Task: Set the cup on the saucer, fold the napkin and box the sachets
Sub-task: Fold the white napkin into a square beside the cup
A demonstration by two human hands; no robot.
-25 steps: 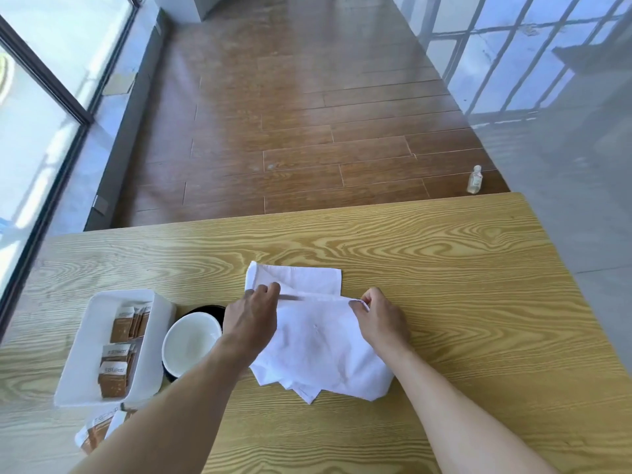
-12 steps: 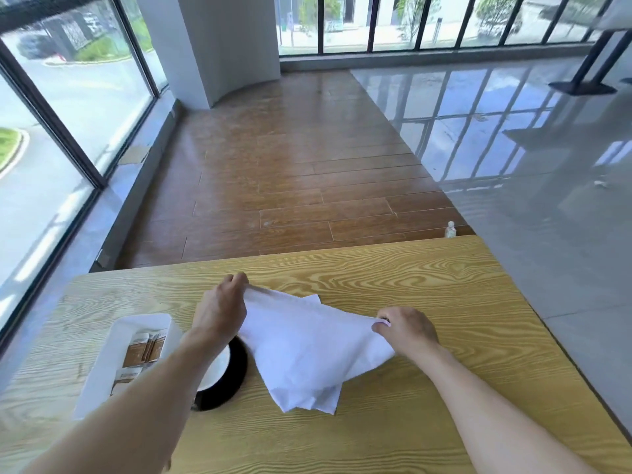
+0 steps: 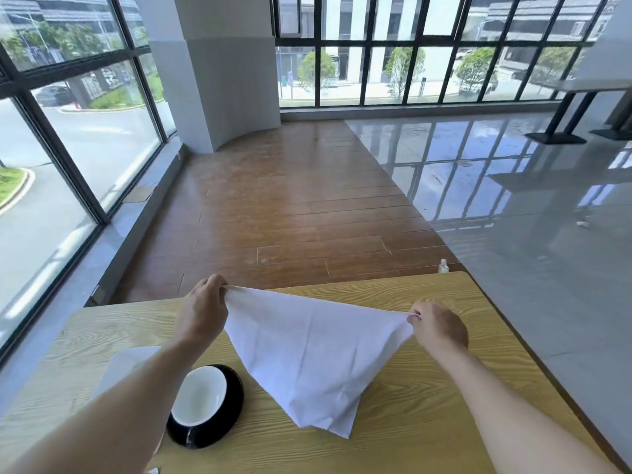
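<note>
- The wooden table was one, and it carried everything else the task concerned.
- One white napkin hung stretched between the two hands above the table, its top edge taut and its lower corner drooping to touch the tabletop near the saucer. By my reading the folding step was in hand: the cloth was held out flat, not yet creased into a finished fold.
- One white box showed only as a corner behind the left forearm; no sachets could be counted in it, as its inside was hidden.
- One black saucer lay on the table at the near left, just beside the hanging napkin.
- One cup, white inside, sat on that saucer, so that step looked done.
- Two hands: the left hand had its fingers curled and pinching the napkin's left corner; the right hand pinched the right corner between thumb and fingertips.
- One small white scrap at the bottom edge might have been a sachet; it was too cut off to tell.
- The next move likely called for bringing the two pinched corners together, or laying the cloth flat, keeping the edges aligned and clear of the cup.
</note>
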